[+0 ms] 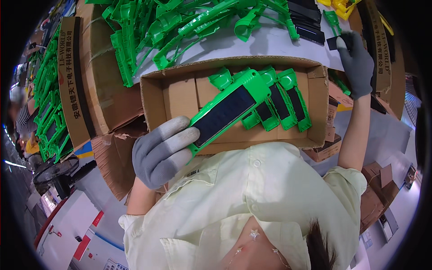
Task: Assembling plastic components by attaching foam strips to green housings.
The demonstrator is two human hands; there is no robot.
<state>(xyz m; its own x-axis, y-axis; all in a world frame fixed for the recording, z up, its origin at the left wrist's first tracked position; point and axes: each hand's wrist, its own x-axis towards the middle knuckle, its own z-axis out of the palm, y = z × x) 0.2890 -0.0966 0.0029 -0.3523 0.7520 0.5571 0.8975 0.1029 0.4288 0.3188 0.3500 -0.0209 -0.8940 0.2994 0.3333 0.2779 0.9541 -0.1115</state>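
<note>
- The left grip (159,155), a gloved hand, is closed on the lower end of a green casing (227,114), thumb out of sight, so the dark panel set in it faces up, uncovered
- That casing slants above the cardboard box (155,105), perhaps because the box catches such pieces close to the body
- Inside, similar green units (294,99) lie side by side, probably to save room
- The right grip (356,65) pinches a dark flat piece (333,43) by its edge, near the dark plates (307,22) overlapping on the desk (267,48), seemingly within easy reach
</note>
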